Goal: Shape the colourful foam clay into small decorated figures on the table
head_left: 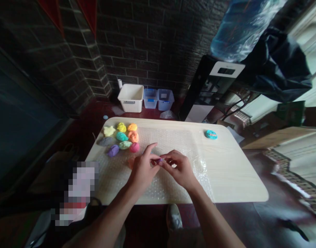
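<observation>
My left hand and my right hand meet over the bubble wrap, fingertips pinched together. Between them is a small purple piece of clay, mostly covered by the fingers. My left index finger is raised. Partly behind the left hand an orange-pink shape shows, too hidden to name. To the far left lie several soft lumps of modelling clay, among them a purple lump, a pink lump, a teal lump and a grey lump.
Bubble wrap covers much of the pale wooden table. A turquoise object sits near its back right corner. Beyond the table stand a white bin, two clear blue-tinted bins and a water dispenser.
</observation>
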A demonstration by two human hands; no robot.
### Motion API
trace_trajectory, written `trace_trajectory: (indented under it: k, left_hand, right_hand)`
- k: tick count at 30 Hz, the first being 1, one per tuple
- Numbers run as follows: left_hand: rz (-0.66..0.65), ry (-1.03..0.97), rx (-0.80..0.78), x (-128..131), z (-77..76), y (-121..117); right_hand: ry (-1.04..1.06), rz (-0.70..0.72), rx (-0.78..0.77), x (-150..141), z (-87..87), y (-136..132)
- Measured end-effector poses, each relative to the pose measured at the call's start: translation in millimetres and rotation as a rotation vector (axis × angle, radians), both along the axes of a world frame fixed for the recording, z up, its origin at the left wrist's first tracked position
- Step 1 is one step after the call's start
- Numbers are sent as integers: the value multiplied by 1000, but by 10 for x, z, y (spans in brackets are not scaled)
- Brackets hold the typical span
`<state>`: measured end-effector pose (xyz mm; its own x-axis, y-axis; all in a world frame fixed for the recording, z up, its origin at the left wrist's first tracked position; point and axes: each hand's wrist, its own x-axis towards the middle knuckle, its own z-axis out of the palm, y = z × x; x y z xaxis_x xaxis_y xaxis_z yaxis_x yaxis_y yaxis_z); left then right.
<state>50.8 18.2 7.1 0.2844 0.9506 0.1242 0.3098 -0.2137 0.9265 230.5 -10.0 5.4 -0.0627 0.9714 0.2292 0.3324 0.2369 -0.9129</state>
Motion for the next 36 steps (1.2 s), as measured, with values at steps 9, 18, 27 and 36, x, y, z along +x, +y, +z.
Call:
trace_trajectory:
  k: [9,18,27,36]
  left_hand:
    - [-13,202,206,0,2,-3]
    - [34,128,165,-170,-59,93]
    - [39,82,179,-192,-28,92]
    - [9,186,274,-191,6,83]
  right_hand:
    - [341,23,-281,-96,-170,37]
    - [522,-151,-234,-45,-86,84]
    - [784,35,-343,-76,-14,67]
    - [837,114,-366,-102,72,30]
